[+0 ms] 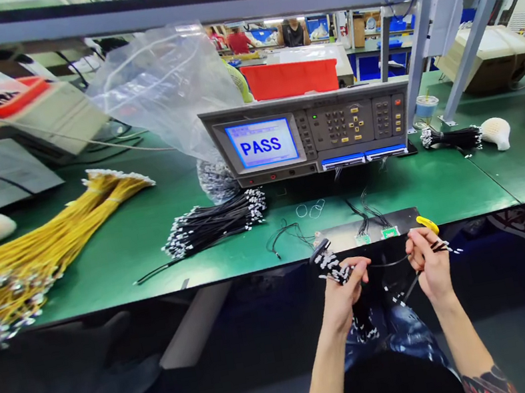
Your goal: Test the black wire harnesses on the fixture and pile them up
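My left hand point(347, 290) is closed around a bunch of black cables with white connectors point(333, 268), held just off the bench's front edge. More cable ends of the same kind hang below it over my lap. Closed in a pinch, my right hand point(429, 262) grips a few black cables point(439, 247) whose white ends stick out to the right. One black cable runs between the two hands. Just beyond them lies a metal plate point(345, 233) bearing two small green circuit boards point(390, 233), wired toward the tester. A yellow object point(427, 224) sits behind my right hand.
A tester point(310, 137) showing "PASS" stands on the green bench point(449, 190). Left of it lie a black cable bundle point(216, 223) and a large yellow cable bundle point(60, 232). Another black bundle point(453, 139) lies at right. A shelf beam point(159, 11) crosses overhead.
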A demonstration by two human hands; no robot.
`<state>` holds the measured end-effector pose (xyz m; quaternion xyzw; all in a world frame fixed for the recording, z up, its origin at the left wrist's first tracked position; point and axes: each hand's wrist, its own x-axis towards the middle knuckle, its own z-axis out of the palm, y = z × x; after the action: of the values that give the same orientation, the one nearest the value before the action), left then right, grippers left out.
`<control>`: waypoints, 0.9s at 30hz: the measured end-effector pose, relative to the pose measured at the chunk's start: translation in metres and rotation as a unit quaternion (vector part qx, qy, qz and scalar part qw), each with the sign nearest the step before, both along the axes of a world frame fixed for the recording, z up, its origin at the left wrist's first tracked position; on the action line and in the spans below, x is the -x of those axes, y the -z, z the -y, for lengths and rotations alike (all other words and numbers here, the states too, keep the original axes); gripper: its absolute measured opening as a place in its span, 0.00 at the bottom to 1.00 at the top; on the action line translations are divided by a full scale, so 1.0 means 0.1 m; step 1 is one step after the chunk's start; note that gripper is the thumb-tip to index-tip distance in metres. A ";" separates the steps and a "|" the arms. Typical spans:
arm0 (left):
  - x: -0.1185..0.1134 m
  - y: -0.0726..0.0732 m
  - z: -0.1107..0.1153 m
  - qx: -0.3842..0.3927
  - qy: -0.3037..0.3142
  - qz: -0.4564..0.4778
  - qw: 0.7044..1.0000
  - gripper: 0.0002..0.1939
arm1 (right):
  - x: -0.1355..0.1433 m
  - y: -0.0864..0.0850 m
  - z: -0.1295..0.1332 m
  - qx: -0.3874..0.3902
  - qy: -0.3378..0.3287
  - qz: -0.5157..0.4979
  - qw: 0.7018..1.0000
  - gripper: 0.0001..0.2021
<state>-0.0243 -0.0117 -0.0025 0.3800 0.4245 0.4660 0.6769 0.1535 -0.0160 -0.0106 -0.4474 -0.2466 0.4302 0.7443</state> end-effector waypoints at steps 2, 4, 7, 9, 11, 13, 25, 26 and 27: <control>0.04 0.00 -0.01 0.012 -0.019 0.050 0.998 0.24 | 0.04 0.03 0.00 0.018 -0.014 0.040 0.999 0.18; 0.07 0.00 -0.01 0.029 -0.002 0.099 0.995 0.23 | 0.08 0.06 0.00 0.029 -0.025 0.085 0.996 0.19; 0.08 0.02 -0.02 0.040 0.035 0.145 0.988 0.23 | 0.12 0.10 -0.02 0.039 -0.027 0.137 0.989 0.20; 0.05 0.02 -0.01 0.029 0.049 0.147 0.987 0.22 | 0.13 0.11 -0.04 0.041 -0.022 0.152 0.987 0.20; -0.01 0.01 -0.01 0.019 0.056 0.129 0.990 0.23 | 0.14 0.13 -0.05 0.043 -0.016 0.156 0.987 0.21; -0.06 -0.02 -0.01 0.017 0.052 0.099 0.994 0.26 | 0.14 0.14 -0.06 0.046 -0.014 0.155 0.987 0.20; -0.22 -0.04 -0.02 -0.016 0.026 -0.026 0.999 0.30 | 0.16 0.12 -0.06 0.050 0.005 0.153 0.987 0.19; -0.22 -0.03 -0.03 -0.022 0.016 -0.033 0.999 0.29 | 0.18 0.12 -0.06 0.051 0.012 0.154 0.987 0.19; -0.23 -0.02 -0.04 -0.028 0.003 -0.039 0.999 0.27 | 0.19 0.12 -0.07 0.051 0.019 0.155 0.986 0.19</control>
<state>-0.0011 -0.0080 0.0000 0.4183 0.4363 0.4605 0.6501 0.1344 -0.0094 -0.0224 -0.5503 -0.3282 0.3537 0.6815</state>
